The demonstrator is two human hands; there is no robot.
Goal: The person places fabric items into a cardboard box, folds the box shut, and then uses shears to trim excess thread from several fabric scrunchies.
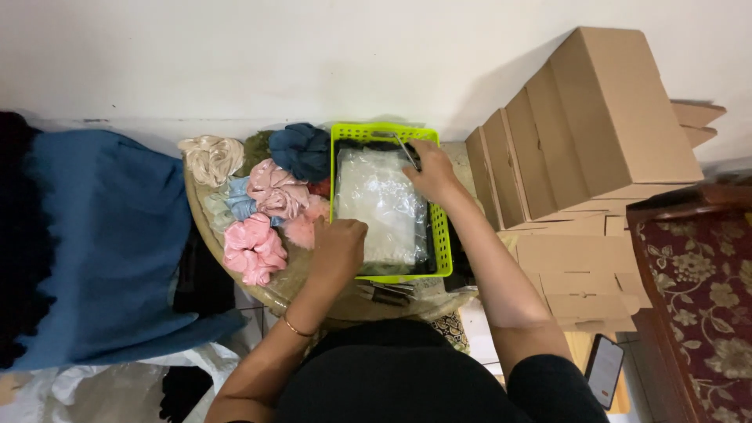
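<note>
While the person's dark-clothed body fills the bottom centre of the frame, both bare arms reach up from it toward a lime-green slotted plastic basket (445, 243) at the middle. Low at the right edge, a dark flat phone (605, 370) lies by a patterned maroon floral cushion (705, 290). The left hand (338, 249), a thin bangle at its wrist, sits curled over the basket's lower left rim, fingers folded down as if steadying the basket; whether they grip anything cannot be told. Inside the basket lies a stack of clear crinkly plastic packets (381, 205), filling most of it, flat and face up. Farther up, the right hand (433, 174) rests on the upper right part of that stack, its fingers drawn together around a thin dark rod-like tool (406, 151) that slants toward the basket's top rim, probably held so for picking at the packets. Left of the basket, a heap of soft fabric scrunchies (258, 204) in pink, pale blue, cream, olive and navy lies piled on a round tabletop (286, 286), close at hand. A blue cloth (110, 235) spreads at the far left. At the upper right, flat-folded brown cardboard boxes (580, 133) lean in a row against the white wall (313, 55).
</note>
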